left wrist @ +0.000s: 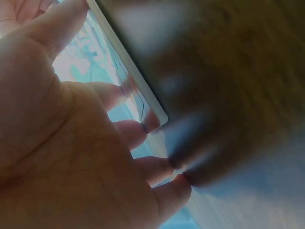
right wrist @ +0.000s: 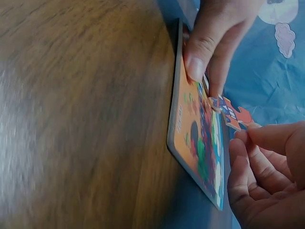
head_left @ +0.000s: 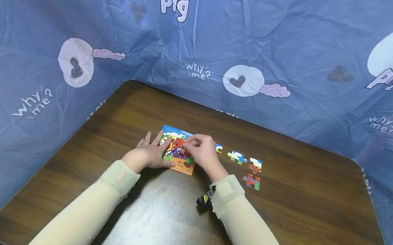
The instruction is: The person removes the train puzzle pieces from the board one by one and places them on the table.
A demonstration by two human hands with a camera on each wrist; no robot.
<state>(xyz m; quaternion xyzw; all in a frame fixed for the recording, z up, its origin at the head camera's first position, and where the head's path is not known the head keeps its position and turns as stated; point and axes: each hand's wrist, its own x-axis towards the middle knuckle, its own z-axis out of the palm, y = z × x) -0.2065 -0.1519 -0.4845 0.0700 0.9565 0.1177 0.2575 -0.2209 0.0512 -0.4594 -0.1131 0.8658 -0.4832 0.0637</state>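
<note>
A jigsaw puzzle board (head_left: 183, 167) with a colourful picture and an orange lower border lies on the table. My left hand (head_left: 150, 155) rests on its left side with fingers spread; in the left wrist view, some fingertips reach the board and others the table beyond its edge. Over the board, my right hand (head_left: 204, 152) pinches a jigsaw piece between thumb and fingers. That jigsaw piece (right wrist: 232, 114), red with blue and white, stands tilted up from the board in the right wrist view, its lower end near the left fingertips. The right hand hides the board's upper right in the head view.
Right of the board lie loose jigsaw pieces: a blue and white one (head_left: 237, 157), a red and white one (head_left: 255, 165), and a red and green one (head_left: 252, 181). Another piece (head_left: 218, 148) is partly behind the right hand. A printed blue cloth (head_left: 205, 50) hangs behind the brown table (head_left: 300, 208).
</note>
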